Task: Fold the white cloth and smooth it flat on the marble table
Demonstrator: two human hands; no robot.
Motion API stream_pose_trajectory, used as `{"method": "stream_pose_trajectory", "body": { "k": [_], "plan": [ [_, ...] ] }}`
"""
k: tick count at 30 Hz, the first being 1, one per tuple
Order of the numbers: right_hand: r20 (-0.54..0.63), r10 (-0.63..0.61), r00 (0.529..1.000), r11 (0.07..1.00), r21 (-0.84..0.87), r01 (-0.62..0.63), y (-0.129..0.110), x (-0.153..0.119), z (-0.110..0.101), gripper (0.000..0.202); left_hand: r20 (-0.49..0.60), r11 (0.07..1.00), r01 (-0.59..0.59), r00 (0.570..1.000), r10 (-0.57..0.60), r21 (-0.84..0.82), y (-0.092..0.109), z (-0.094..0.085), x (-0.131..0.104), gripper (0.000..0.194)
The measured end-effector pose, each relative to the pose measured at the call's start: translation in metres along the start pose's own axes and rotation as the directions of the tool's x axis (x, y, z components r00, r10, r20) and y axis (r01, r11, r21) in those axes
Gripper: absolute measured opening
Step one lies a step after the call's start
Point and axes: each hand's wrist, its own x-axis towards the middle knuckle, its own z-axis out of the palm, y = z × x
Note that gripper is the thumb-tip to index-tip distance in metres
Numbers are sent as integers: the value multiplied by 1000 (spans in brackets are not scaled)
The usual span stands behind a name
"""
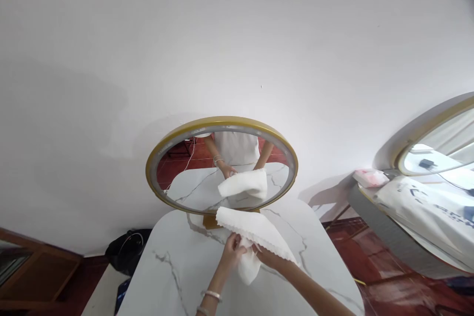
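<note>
A white cloth with a scalloped edge [255, 225] is held up over the white marbled table [159, 276], just in front of a round gold-framed mirror [222, 122]. My left hand [232, 251], with bracelets on the wrist, has its fingers closed on the cloth's lower left part. From the right, my right hand [265, 256] grips the cloth beside it, its fingers partly covered by the fabric. One end of the cloth hangs down between the hands. The mirror reflects both hands and the cloth.
At the right stands another table with a printed white cloth bag [429, 207], a pink and white packet [370, 177] and a second round mirror [437, 131]. A black bag [128, 252] lies left of my table, near a wooden frame [40, 271]. A white wall rises behind.
</note>
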Motion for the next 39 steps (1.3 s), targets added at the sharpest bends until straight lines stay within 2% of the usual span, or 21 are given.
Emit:
{"method": "stream_pose_trajectory", "body": {
  "k": [2,4,6,8,10,13,15,16,17,18,19,22,23,25,27,29,31,33,36,39],
  "plan": [
    [-93,-31,995,999,-31,28,-8,-16,-8,39,80,989,14,997,-2,-150,17,4,-9,38],
    [-177,-86,980,993,-95,70,-19,-30,-24,43,129,949,8,991,35,-316,40,5,-17,50],
    [-243,-132,961,985,-142,100,-31,-42,-45,44,118,909,-35,989,92,-416,67,3,-26,57],
    [-319,-134,938,984,-157,87,-44,-52,-68,45,91,894,-85,986,138,-439,93,-1,-34,54],
    [-442,-107,890,987,-156,41,-56,-58,-89,44,107,921,-109,981,160,-375,115,-6,-43,45],
    [-644,-20,765,995,-90,-50,-66,-62,-112,38,129,980,-176,974,188,-96,140,-9,-55,29],
    [-746,74,662,992,-10,-122,-68,-63,-122,35,159,962,-263,955,249,76,152,-10,-60,18],
    [-772,134,621,986,42,-161,-67,-63,-125,37,194,946,-299,942,272,124,156,-10,-62,14],
    [-775,198,600,976,102,-191,-64,-64,-127,41,242,935,-322,929,281,149,160,-10,-64,10],
    [-749,261,608,964,164,-210,-61,-66,-128,47,292,929,-332,916,276,162,164,-10,-66,9],
    [-698,314,644,949,224,-221,-58,-67,-129,54,334,927,-334,905,264,172,167,-11,-68,9],
    [-464,357,811,920,327,-218,-46,-71,-133,70,409,905,-363,877,252,222,174,-17,-74,13],
    [-399,347,848,917,335,-217,-43,-72,-135,71,428,890,-388,865,262,239,176,-19,-76,15],
    [-315,320,894,911,360,-199,-37,-72,-143,63,452,863,-431,846,284,265,179,-24,-79,16],
    [-236,302,924,885,428,-180,-35,-72,-151,42,439,851,-442,849,294,285,181,-28,-82,15],
    [-184,316,931,844,503,-187,-37,-74,-160,23,382,850,-430,872,305,304,182,-29,-84,12],
    [-200,360,911,812,548,-201,-42,-78,-167,16,314,852,-414,895,317,321,183,-29,-85,7],
    [-254,422,870,779,593,-205,-47,-85,-172,16,253,857,-396,912,324,329,184,-27,-86,7],
    [-308,492,814,716,675,-178,-51,-94,-178,19,189,871,-368,928,322,325,183,-24,-86,16],
    [-406,485,774,752,645,-133,-48,-101,-187,18,157,861,-377,926,343,342,181,-18,-88,27]
  ]
}}
